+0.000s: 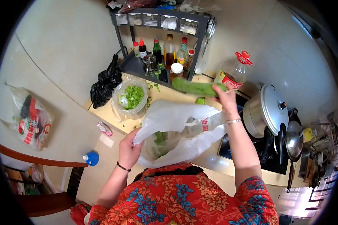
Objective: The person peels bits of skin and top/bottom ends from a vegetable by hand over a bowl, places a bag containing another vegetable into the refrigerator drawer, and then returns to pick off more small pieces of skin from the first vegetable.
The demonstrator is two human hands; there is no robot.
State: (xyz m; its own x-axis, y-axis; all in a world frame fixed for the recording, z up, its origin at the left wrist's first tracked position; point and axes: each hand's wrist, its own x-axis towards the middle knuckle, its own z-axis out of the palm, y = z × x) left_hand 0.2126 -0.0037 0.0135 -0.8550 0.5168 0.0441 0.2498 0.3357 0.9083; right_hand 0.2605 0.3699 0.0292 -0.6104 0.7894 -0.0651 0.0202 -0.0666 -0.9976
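My left hand (130,148) grips the rim of a white plastic bag (169,115), whose mouth gapes towards me. Something green shows through the plastic inside it. Above the counter, my right hand (226,97) holds a long green gourd-like vegetable (197,87), slightly blurred, beyond the bag's far edge. Just under that vegetable, part of a smaller green vegetable (200,101) is visible on the counter. Left of the bag stands a plastic-lined container (138,113) with chopped greens (133,97) in it.
A grey spice rack (160,77) with several bottles stands at the back, beside a large oil bottle (233,71). A pressure cooker (266,111) and a lidded pan (294,140) occupy the stove at right. A black plastic bag (107,81) lies at the counter's left end.
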